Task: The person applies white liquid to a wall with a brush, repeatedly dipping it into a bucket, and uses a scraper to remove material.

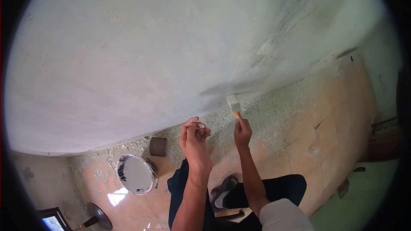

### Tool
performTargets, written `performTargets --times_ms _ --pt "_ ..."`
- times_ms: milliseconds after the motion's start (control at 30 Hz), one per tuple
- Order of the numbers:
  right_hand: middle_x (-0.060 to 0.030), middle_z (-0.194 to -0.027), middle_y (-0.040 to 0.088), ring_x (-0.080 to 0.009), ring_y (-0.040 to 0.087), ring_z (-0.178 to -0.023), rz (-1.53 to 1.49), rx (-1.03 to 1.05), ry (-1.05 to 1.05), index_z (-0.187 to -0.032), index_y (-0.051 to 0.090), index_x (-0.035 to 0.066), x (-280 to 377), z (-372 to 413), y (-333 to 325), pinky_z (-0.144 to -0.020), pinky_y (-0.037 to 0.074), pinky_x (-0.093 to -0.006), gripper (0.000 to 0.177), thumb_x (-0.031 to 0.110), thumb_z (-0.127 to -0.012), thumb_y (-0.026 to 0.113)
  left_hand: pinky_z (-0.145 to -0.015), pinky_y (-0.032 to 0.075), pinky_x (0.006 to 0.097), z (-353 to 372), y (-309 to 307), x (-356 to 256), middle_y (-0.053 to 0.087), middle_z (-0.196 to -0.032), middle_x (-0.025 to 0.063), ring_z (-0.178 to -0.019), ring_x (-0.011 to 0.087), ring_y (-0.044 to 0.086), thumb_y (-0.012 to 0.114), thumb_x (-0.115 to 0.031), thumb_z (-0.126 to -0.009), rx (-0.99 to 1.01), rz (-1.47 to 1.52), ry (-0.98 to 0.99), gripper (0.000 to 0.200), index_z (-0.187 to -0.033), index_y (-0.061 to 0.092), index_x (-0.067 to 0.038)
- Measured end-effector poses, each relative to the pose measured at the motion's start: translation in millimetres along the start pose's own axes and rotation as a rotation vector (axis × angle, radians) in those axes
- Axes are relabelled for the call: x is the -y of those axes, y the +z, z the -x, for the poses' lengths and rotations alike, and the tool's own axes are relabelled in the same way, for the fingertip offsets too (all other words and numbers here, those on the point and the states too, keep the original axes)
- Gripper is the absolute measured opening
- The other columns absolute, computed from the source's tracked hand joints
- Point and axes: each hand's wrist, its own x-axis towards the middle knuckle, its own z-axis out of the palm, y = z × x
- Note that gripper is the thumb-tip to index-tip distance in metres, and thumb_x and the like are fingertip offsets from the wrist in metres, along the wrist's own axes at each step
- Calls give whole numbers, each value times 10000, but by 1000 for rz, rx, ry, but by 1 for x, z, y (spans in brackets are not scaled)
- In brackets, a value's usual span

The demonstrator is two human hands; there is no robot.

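Observation:
My right hand (242, 132) is closed round the handle of a flat paintbrush (233, 103), its pale, paint-coated bristles pointing up toward the wall (162, 55). The bristle end is near the wall's lower part, where a dark shadow falls. To the left, my left hand (195, 139) is raised with loosely curled fingers that have gaps between them, and nothing shows in it. A paint bucket (155, 180) with pale grey-white paint inside and smears on its rim stands on the floor, left of my left forearm.
Flaked paint debris (274, 111) lies along the wall's foot on the orange tiled floor (306, 149). A dark brown curved piece (158, 146) rests behind the bucket. At the lower left are a round dark object (99, 216) and a dark-framed bright panel (53, 220). My sandalled foot (223, 192) is below my hands.

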Motion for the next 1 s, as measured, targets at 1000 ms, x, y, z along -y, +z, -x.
performTargets --times_ms 1000 --pt "-157 -903 652 -338 638 -761 -53 -121 -68 -1503 693 97 159 -61 -71 -728 544 -441 481 -32 -1042 645 -817 527 310 14 -1 20 643 -930 10 -830 137 655 612 -192 -1104 2 67 2 158 -1181 698 -85"
